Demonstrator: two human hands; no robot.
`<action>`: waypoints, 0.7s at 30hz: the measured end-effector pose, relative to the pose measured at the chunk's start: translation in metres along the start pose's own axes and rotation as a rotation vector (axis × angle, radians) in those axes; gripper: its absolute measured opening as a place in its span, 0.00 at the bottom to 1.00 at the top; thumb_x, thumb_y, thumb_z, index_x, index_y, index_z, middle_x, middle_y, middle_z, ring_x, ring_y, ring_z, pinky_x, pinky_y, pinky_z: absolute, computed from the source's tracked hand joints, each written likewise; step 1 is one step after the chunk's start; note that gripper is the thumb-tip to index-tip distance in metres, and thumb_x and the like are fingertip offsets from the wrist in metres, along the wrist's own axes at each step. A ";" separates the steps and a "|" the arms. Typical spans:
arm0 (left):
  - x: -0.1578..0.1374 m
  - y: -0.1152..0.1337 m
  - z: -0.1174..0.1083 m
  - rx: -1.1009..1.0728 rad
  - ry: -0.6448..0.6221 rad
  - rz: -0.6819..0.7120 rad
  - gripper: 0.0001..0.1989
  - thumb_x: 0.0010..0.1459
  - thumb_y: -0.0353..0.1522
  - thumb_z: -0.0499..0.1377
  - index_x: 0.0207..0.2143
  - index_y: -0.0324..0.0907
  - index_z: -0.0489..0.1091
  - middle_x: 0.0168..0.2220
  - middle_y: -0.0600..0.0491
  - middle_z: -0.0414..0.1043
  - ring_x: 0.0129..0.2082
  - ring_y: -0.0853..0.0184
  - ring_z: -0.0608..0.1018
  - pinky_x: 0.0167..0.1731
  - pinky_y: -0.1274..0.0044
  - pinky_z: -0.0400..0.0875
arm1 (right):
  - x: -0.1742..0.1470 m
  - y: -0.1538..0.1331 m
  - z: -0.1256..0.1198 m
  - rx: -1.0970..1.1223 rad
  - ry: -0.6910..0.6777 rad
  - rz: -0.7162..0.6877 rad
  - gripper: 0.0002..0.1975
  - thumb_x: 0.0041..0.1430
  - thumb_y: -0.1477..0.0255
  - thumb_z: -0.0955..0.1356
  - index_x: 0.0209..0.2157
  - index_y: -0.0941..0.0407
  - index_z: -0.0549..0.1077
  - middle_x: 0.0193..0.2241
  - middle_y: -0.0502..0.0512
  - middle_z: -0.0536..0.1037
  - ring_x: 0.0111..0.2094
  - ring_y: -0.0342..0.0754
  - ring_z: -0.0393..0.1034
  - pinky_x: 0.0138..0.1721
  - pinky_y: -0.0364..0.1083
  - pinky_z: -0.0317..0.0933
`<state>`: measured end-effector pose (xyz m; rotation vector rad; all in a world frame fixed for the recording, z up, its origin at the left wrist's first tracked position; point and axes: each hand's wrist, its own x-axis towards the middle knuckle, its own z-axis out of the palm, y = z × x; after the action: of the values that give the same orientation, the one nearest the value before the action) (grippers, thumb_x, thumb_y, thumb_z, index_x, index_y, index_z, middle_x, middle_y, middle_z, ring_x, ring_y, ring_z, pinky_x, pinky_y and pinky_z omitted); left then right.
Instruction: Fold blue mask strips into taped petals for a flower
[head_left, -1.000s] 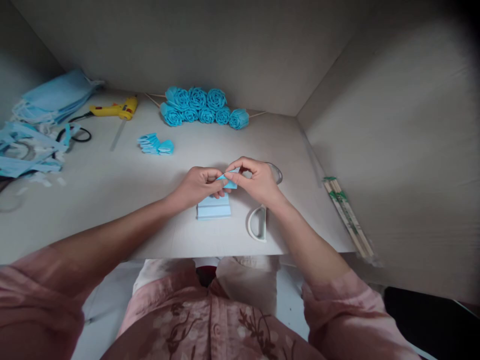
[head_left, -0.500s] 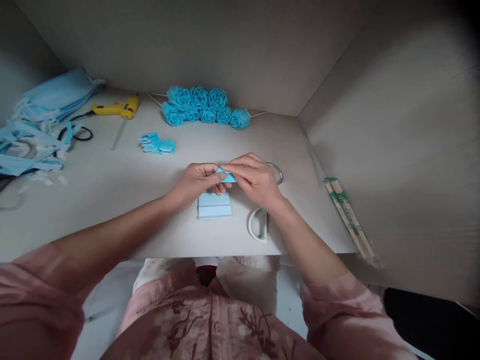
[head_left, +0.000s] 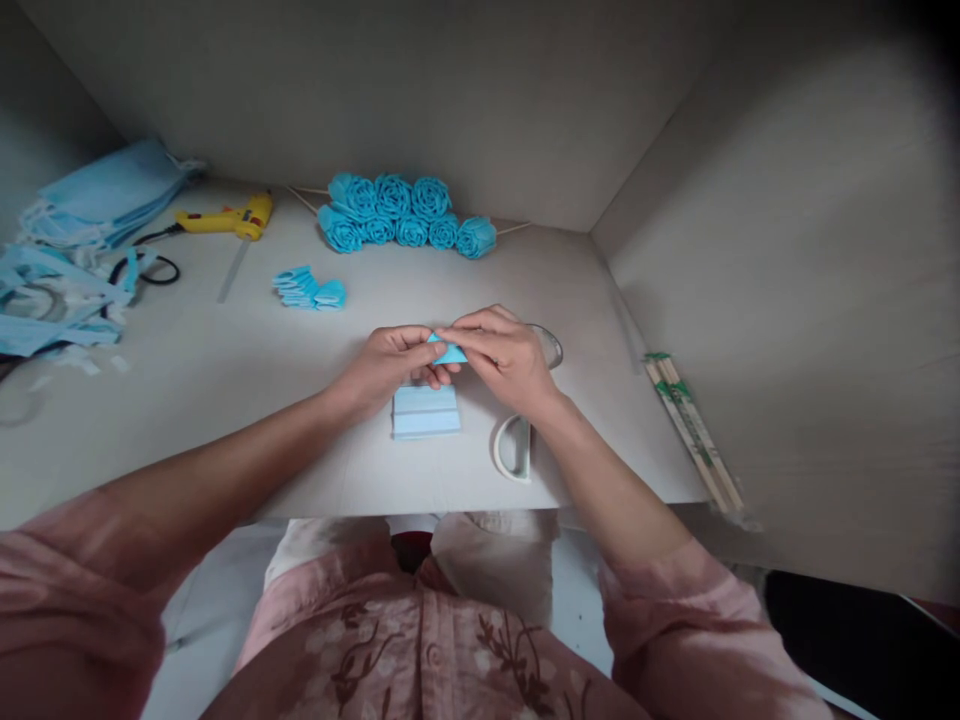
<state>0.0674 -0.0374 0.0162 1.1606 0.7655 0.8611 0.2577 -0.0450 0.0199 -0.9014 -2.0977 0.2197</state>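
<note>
A small folded piece of blue face-mask fabric (head_left: 451, 353) is pinched between my two hands above the table. My left hand (head_left: 394, 360) is closed on its left end, thumb on top. With fingers pressed along its upper edge, my right hand (head_left: 504, 350) grips the other end. Just below them lies a pale blue pleated mask piece (head_left: 426, 412), flat on the table. To its right is a white D-shaped handle (head_left: 512, 448), perhaps of scissors. Another curved loop (head_left: 553, 345) pokes out behind my right hand.
Blue fabric roses (head_left: 409, 212) on sticks lie along the back wall. Folded blue pieces (head_left: 307, 288) sit left of centre. A yellow glue gun (head_left: 229, 217), stacked face masks (head_left: 112, 190) and cut strips (head_left: 60, 295) are at left. Packaged wooden sticks (head_left: 694, 430) lie at the right edge.
The whole view has shifted slightly, so things appear a little further left. Both hands keep nearly the same hold on the blue fabric.
</note>
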 end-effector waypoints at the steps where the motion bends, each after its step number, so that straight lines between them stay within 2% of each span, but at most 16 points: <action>1: 0.001 -0.001 -0.001 0.008 0.014 0.009 0.15 0.49 0.40 0.68 0.30 0.37 0.74 0.30 0.49 0.79 0.25 0.71 0.77 0.28 0.78 0.71 | 0.000 0.000 0.000 0.053 0.010 0.050 0.18 0.66 0.75 0.61 0.51 0.48 0.76 0.42 0.53 0.79 0.43 0.46 0.71 0.47 0.49 0.65; 3: 0.002 -0.002 -0.002 0.029 0.038 0.029 0.14 0.50 0.40 0.67 0.30 0.37 0.74 0.30 0.49 0.79 0.24 0.71 0.76 0.28 0.78 0.71 | 0.000 0.001 0.000 0.189 0.019 0.204 0.19 0.67 0.72 0.60 0.55 0.49 0.72 0.45 0.54 0.78 0.45 0.46 0.71 0.49 0.49 0.65; 5: 0.002 -0.003 -0.003 0.050 0.052 0.044 0.14 0.51 0.40 0.67 0.30 0.36 0.74 0.29 0.50 0.78 0.24 0.72 0.76 0.27 0.78 0.70 | 0.001 0.003 0.000 0.347 0.006 0.376 0.18 0.67 0.68 0.60 0.55 0.51 0.71 0.44 0.54 0.78 0.43 0.45 0.72 0.47 0.48 0.66; 7: 0.003 -0.004 -0.003 0.067 0.064 0.054 0.14 0.51 0.40 0.67 0.29 0.36 0.73 0.28 0.50 0.78 0.24 0.72 0.76 0.27 0.78 0.70 | 0.002 0.005 0.000 0.474 -0.022 0.502 0.17 0.66 0.62 0.61 0.48 0.54 0.75 0.38 0.54 0.78 0.38 0.45 0.72 0.42 0.46 0.66; 9: 0.003 -0.004 -0.003 0.081 0.073 0.063 0.15 0.51 0.41 0.66 0.29 0.37 0.73 0.28 0.50 0.78 0.23 0.72 0.75 0.27 0.78 0.70 | 0.003 0.004 0.000 0.534 -0.044 0.570 0.18 0.65 0.57 0.62 0.37 0.56 0.77 0.31 0.53 0.76 0.34 0.44 0.71 0.38 0.45 0.65; 11: 0.003 -0.005 -0.003 0.091 0.078 0.069 0.15 0.52 0.41 0.66 0.29 0.37 0.73 0.28 0.50 0.78 0.23 0.72 0.75 0.27 0.78 0.70 | 0.003 0.001 -0.001 0.542 -0.050 0.580 0.20 0.64 0.55 0.63 0.32 0.56 0.75 0.28 0.51 0.73 0.32 0.43 0.68 0.37 0.44 0.63; 16: 0.004 -0.006 -0.004 0.118 0.110 0.067 0.14 0.52 0.40 0.65 0.28 0.37 0.73 0.27 0.51 0.78 0.23 0.72 0.75 0.26 0.78 0.70 | 0.005 -0.005 -0.002 0.567 -0.003 0.558 0.15 0.62 0.57 0.66 0.35 0.55 0.72 0.28 0.48 0.72 0.32 0.42 0.66 0.38 0.43 0.61; 21: 0.004 -0.005 -0.003 0.174 0.117 0.087 0.15 0.51 0.41 0.66 0.27 0.37 0.73 0.25 0.52 0.77 0.22 0.72 0.74 0.25 0.79 0.69 | 0.005 -0.004 0.001 0.520 -0.038 0.562 0.10 0.56 0.62 0.69 0.31 0.55 0.71 0.28 0.48 0.72 0.31 0.41 0.66 0.34 0.42 0.59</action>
<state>0.0676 -0.0333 0.0106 1.3137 0.9043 0.9560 0.2528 -0.0442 0.0247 -1.1336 -1.6454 1.0266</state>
